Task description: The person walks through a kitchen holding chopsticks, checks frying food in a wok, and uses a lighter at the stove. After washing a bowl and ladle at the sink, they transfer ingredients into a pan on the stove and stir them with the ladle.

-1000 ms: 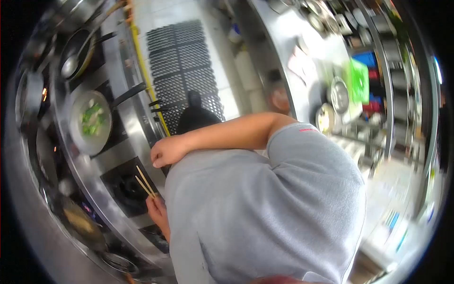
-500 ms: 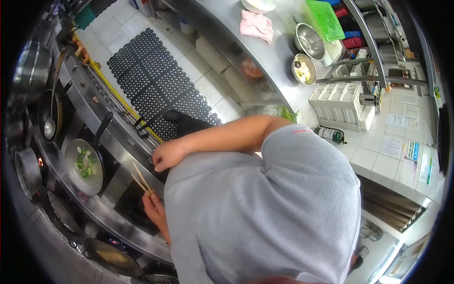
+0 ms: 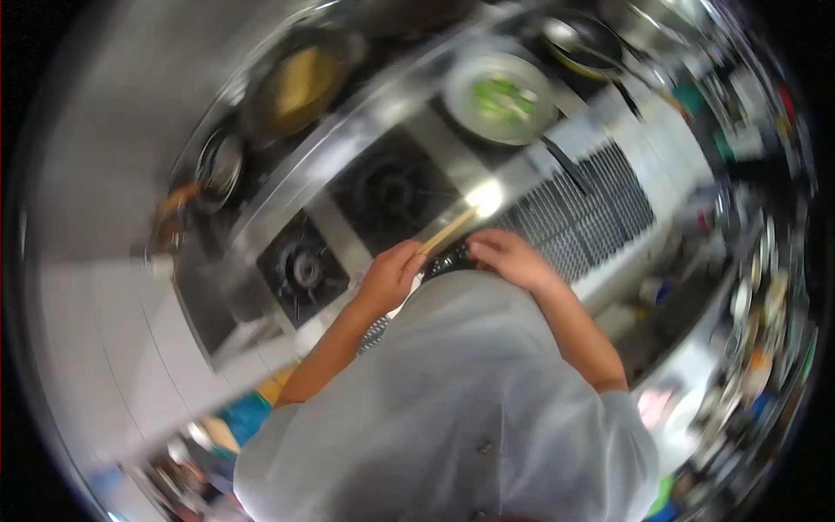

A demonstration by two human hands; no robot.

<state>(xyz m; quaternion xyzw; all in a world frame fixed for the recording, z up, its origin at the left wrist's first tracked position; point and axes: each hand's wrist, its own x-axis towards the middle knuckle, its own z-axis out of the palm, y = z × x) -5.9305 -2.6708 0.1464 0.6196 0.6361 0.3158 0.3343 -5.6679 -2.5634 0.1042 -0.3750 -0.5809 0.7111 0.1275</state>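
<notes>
My left hand (image 3: 396, 271) is closed around a pair of wooden chopsticks (image 3: 450, 230). They point forward and right over the stove's front edge, with a bright glare at their tips. Close to it on the right, my right hand (image 3: 513, 258) has its fingers curled in by the stove front, just ahead of my grey shirt (image 3: 487, 374). Blur and the angle hide what its fingertips touch. Ahead and to the right is a light frying pan (image 3: 497, 97) with green vegetables (image 3: 500, 94) and pale pieces in it; its dark handle (image 3: 567, 165) points towards me.
Bare burners (image 3: 383, 187) lie ahead and left. Behind them stands a dark wok (image 3: 300, 83) with something yellowish inside. A ladle (image 3: 561, 35) rests over another black pan (image 3: 591, 48) at the far right. A perforated black floor mat (image 3: 600, 209) lies right of the stove.
My view has swung strongly round, so the stove now lies ahead across the top. The chopsticks stay in my left hand; both hands remain near the stove front.
</notes>
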